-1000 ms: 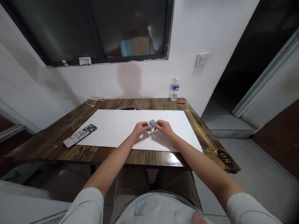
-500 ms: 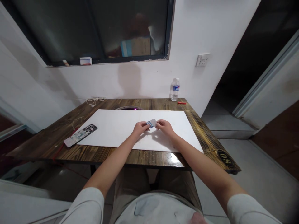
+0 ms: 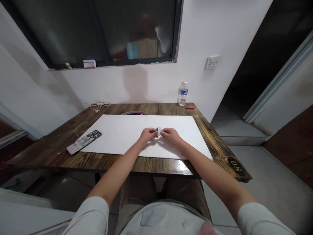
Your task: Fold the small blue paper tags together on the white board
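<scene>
Between my two hands, just above the white board [image 3: 122, 133], is a small blue-and-white packet [image 3: 158, 131]; it looks thin and seems to stand nearly edge-on to me. My left hand [image 3: 148, 135] pinches its left, blue side between thumb and fingers. My right hand [image 3: 171, 134] is closed at the fingertips on its right, pale side. Fingers cover part of the packet, so its exact kind cannot be made out. Both forearms reach over the table's near edge.
A phone in a patterned case [image 3: 84, 142] lies at the board's left edge. Toward the wall are a white cable [image 3: 99, 105], a purple round object [image 3: 135, 113] partly behind the board, a water bottle [image 3: 183, 94] and a red pen-like stick [image 3: 190, 108].
The packet was spread out, with a blue part at left and a pale flap at right. Now it looks narrower and more upright, and my right hand has shifted slightly left and down.
</scene>
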Motion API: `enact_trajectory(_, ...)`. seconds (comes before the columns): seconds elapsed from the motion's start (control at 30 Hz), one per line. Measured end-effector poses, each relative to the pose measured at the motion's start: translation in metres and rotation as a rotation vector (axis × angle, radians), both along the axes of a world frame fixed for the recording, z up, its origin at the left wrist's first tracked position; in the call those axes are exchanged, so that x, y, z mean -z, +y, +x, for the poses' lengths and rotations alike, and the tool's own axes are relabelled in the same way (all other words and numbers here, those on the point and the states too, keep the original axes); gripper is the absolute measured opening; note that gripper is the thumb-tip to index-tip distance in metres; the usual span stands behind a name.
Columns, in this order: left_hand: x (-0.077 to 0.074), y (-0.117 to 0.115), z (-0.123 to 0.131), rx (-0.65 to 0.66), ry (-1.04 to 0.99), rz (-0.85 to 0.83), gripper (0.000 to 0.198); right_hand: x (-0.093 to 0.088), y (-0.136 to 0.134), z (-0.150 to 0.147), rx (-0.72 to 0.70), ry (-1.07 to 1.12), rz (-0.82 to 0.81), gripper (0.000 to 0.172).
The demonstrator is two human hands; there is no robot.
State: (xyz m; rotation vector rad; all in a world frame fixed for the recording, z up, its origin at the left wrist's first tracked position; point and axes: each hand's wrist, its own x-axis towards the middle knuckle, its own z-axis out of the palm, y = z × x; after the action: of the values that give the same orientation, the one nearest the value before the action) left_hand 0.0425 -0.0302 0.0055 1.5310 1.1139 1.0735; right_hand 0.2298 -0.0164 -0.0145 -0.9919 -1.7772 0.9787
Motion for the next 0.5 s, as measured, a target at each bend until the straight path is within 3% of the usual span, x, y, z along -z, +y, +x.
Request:
enact_trajectory(0.13, 0.005, 0.006, -0.001, -0.171, 0.017, 0.050, 0.034, -0.003, -0.001, 0.003, 0.140, -0.040, 0.018, 0.032)
enact_trajectory(0.27, 0.007, 0.008, -0.003, -0.382, 0.132, 0.159, 0.028, -0.005, 0.000, 0.010, 0.343, -0.155, 0.085, 0.024)
enact_trajectory(0.37, 0.007, 0.006, -0.002, -0.330, 0.228, 0.242, 0.024, -0.006, 0.001, 0.013, 0.383, -0.208, 0.038, 0.018)
enact_trajectory(0.5, 0.006, 0.000, 0.001, -0.062, 0.510, 0.454, 0.030, -0.006, 0.001, 0.013, 0.342, -0.277, 0.062, 0.018)
